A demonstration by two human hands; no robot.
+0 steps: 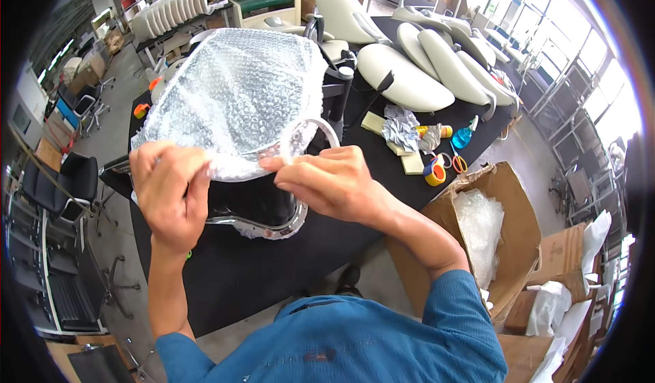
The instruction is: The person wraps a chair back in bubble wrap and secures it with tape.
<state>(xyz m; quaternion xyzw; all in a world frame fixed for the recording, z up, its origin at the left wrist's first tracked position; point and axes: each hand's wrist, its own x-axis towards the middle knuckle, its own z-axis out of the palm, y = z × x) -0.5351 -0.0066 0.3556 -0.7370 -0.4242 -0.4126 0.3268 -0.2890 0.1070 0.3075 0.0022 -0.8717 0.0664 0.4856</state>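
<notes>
A sheet of bubble wrap (235, 89) covers a chair part with a black surface (252, 202) and a chrome frame (273, 231), lying on the black table in front of me. My left hand (170, 185) pinches the wrap's near edge at its left end, fingers closed. At the right end of that edge, my right hand (334, 181) is closed, with its thumb and fingertips against the wrap. A thin whitish ring, which looks like a roll of tape (331, 129), rises from behind the right hand's fingers. What lies under the fingertips is hidden.
Pale chair shells (402, 76) lie across the table's far right. Nearer are crumpled cloths (401, 130), a blue spray bottle (464, 136), orange scissors (459, 163) and yellow tape (434, 173). An open cardboard box (522, 212) holding bubble wrap stands right of the table.
</notes>
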